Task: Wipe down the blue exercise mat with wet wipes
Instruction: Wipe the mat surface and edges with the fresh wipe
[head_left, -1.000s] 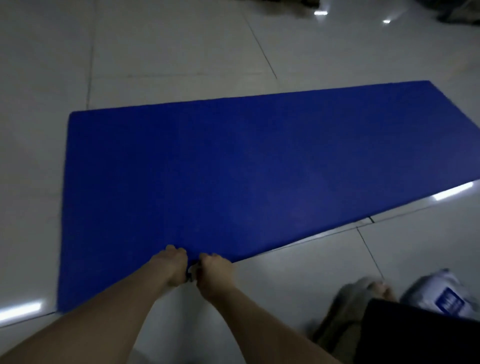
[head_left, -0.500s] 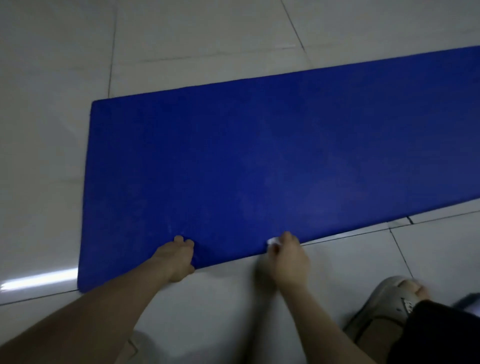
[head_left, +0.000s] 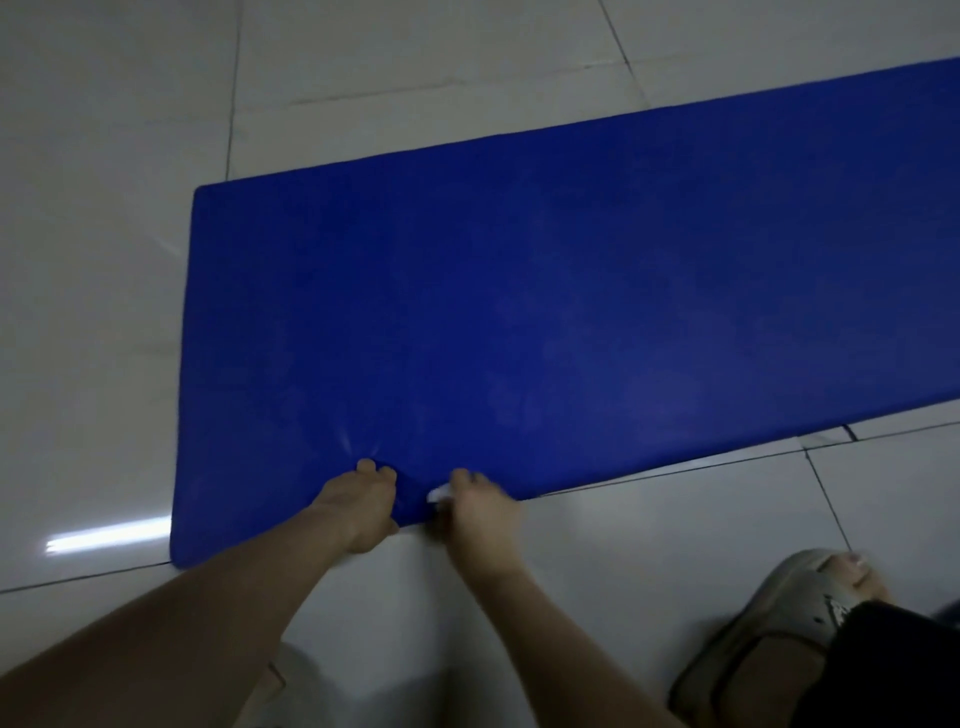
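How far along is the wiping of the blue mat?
Done: nothing sure; the blue mat shows no clear wet streaks in this dim light. In hand: the right hand pinches a white wet wipe at the mat's near edge, while the left hand grips that edge beside it. Left: probably most of the surface beyond the hands.

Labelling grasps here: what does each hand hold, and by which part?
Left hand pinches the mat at its near long edge, puckering it. Right hand grips a white wipe, bunched in its fingers; only a corner shows.
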